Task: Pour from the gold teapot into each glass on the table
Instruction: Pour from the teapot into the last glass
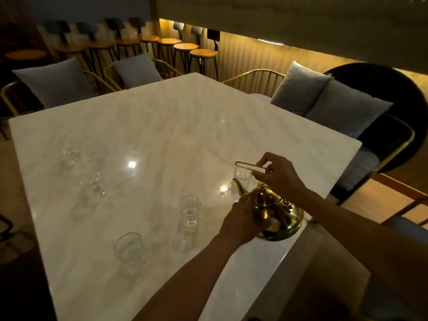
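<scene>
Gold teapot (276,213) on desk (148,117): right hand (279,176) pinching handle, left hand (245,220) cupping body; lift level, then tip slowly over nearest glass (242,174)

No readable text or labels anywhere (dim, blurry).

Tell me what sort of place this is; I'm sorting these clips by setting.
Probably a cafe or restaurant, dimly lit. A row of bar stools lines a counter at the back, cushioned metal chairs surround a large marble table, and both hands hold a gold teapot beside several glasses.
</scene>
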